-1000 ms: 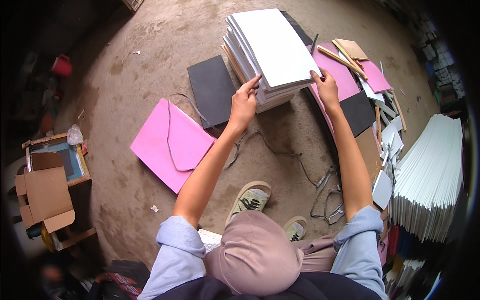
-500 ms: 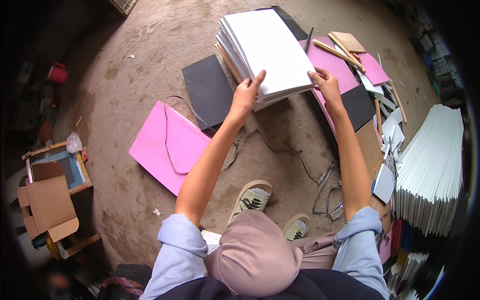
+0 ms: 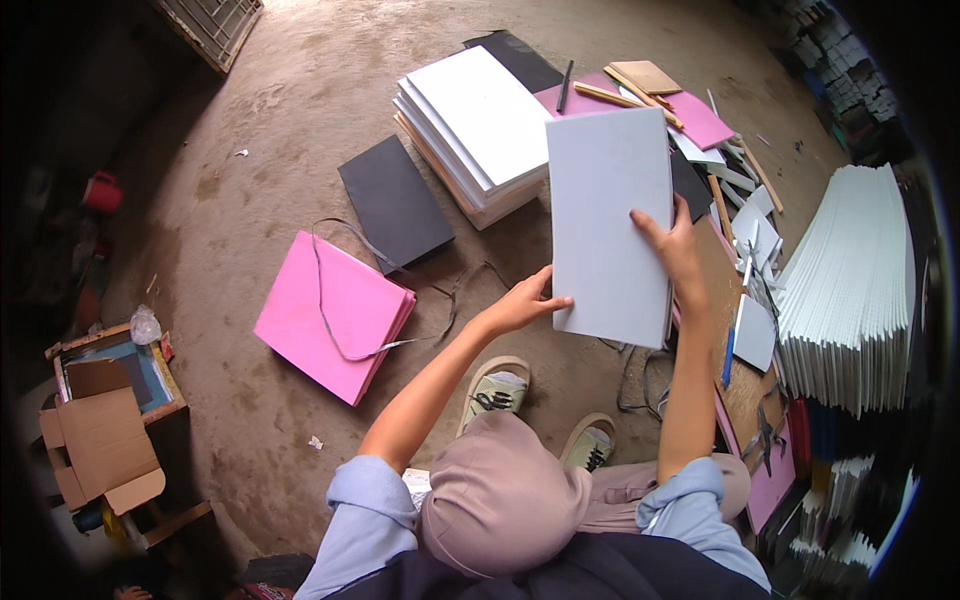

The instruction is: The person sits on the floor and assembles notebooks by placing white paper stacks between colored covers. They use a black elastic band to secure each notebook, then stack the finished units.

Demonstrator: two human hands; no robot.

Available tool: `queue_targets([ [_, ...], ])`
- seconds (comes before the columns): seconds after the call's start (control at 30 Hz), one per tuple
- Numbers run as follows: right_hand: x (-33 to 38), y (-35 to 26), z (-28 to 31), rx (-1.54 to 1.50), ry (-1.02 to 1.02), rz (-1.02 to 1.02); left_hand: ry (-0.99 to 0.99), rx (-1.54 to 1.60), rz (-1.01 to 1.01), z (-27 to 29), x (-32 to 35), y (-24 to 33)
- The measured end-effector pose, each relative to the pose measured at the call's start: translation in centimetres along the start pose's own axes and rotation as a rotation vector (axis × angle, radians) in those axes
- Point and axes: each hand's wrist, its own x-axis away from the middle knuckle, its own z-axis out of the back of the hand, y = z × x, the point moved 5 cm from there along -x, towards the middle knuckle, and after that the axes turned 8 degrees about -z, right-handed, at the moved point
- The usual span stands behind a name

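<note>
Quick count: two hands, left hand [image 3: 520,303] and right hand [image 3: 676,246], on one white board [image 3: 610,225]. Two pink folders: one big pink folder [image 3: 335,315], one small pink folder [image 3: 697,119]. One black sheet [image 3: 395,203], one stack of white boards [image 3: 480,130], two shoes [image 3: 495,390], one cardboard box [image 3: 100,440].

Board stacks [image 3: 480,130] on dirt floor [image 3: 300,130]

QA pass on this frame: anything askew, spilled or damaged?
Nothing looks damaged or spilled. The white board stack on the floor is slightly fanned, its layers not flush. Offcut strips lie scattered at right beside the leaning white sheets. Both hands, left hand and right hand, hold a white board cleanly.
</note>
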Motion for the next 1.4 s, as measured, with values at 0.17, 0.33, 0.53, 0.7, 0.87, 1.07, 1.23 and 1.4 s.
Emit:
queue_targets([
  [0.17,4.4,5.1,-1.9,0.596,0.389,0.050,0.074,-0.256,0.132,-0.3,-0.2,-6.1],
  [0.33,4.9,13.4,-6.0,0.897,0.326,-0.061,0.050,-0.224,0.242,-1.5,0.4,-8.2],
  [0.53,5.0,13.7,-5.5,0.750,0.307,-0.002,0.119,-0.221,0.212,-1.2,-0.6,-9.2],
  [0.7,5.2,10.8,-2.1,0.244,0.306,0.167,0.275,-0.140,-0.001,0.0,-3.5,-4.7],
  [0.87,5.2,9.7,-1.9,-0.555,-0.028,0.217,0.149,0.179,-0.184,1.0,-5.2,1.7],
  [1.07,5.0,14.3,-4.1,-0.208,-0.148,0.070,0.170,-0.140,-0.399,0.6,-2.4,-0.5],
  [1.23,5.2,17.0,-5.9,-0.172,-0.149,0.124,0.143,-0.288,-0.404,0.1,-1.5,-5.3],
  [1.4,4.4,15.2,-3.5,-0.224,0.002,0.148,0.225,-0.277,-0.353,0.2,-2.9,0.2],
])
